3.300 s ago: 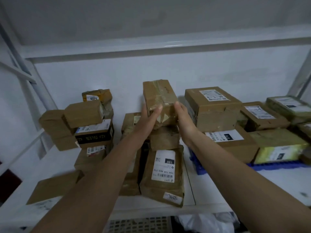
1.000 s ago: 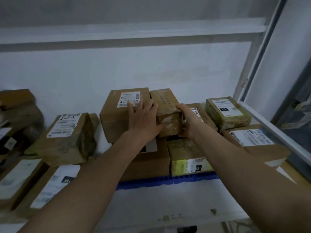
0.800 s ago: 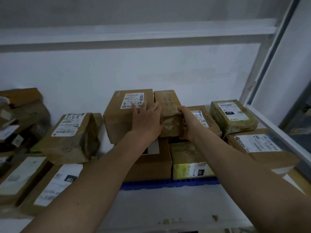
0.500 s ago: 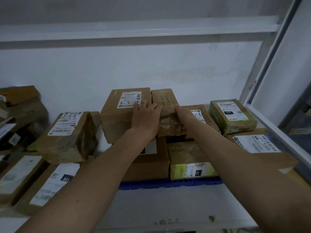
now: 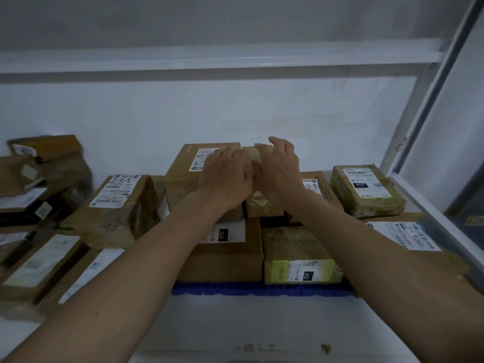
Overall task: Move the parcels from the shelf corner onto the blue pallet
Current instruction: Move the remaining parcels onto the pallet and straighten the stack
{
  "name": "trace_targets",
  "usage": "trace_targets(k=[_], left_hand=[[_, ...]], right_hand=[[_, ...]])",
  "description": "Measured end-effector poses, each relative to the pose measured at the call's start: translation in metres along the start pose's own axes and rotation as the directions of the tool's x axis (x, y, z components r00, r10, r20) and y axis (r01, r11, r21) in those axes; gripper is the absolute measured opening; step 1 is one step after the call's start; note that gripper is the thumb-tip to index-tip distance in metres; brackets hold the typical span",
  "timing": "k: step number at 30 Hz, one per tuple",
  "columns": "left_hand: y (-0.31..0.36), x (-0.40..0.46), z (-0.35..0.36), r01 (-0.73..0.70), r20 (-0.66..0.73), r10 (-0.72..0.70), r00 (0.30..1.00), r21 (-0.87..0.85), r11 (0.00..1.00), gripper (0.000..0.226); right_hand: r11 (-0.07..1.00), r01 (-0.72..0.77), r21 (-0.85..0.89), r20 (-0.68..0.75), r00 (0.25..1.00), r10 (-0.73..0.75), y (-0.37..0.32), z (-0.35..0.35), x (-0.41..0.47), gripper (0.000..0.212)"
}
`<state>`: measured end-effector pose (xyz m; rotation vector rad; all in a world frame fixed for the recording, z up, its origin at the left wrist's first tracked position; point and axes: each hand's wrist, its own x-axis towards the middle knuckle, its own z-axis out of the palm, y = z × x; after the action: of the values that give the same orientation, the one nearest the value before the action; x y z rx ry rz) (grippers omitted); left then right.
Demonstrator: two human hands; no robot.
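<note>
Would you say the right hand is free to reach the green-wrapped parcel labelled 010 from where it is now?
Probably not yet: the right hand rests on the small taped parcel together with the left hand. Once released, the way looks open, since the green parcel sits uncovered on top, to its right.
</note>
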<state>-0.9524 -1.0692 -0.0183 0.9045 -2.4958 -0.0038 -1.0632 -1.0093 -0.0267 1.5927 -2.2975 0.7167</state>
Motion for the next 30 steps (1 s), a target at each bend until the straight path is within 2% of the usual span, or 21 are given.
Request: trace_targets(k=[4, 10, 14, 22, 30], left_hand=[[-0.017, -0.020, -0.016, 0.072, -0.039, -0.066, 0.997, 0.151, 0.986, 0.050], [-0.063, -0.080, -0.058, 0.307, -0.108, -0.288, 0.952, 0.333, 0.892, 0.042], [-0.091, -0.132, -0.074, 0.424, -0.085, -0.425, 0.901, 0.370, 0.826, 0.050], [-0.156, -0.224, -0.111, 0.585, 0.000, -0.632, 0.775, 0.380, 0.717, 0.048], [-0.231, -0.296, -0.147, 0.620, 0.115, -0.680, 0.724, 0.325, 0.714, 0.049]], right_hand=[[0.959, 0.272, -0.077, 0.031, 0.962, -0.270, -0.032, -0.001, -0.003, 0.049], [0.859, 0.490, -0.150, 0.147, 0.870, -0.470, -0.098, 0.007, -0.012, 0.048], [0.794, 0.607, -0.013, 0.148, 0.787, -0.599, -0.140, 0.016, -0.033, 0.043], [0.771, 0.621, 0.138, 0.283, 0.721, -0.632, -0.229, 0.048, -0.071, 0.045], [0.836, 0.516, 0.188, 0.428, 0.723, -0.543, -0.329, 0.080, -0.106, 0.054]])
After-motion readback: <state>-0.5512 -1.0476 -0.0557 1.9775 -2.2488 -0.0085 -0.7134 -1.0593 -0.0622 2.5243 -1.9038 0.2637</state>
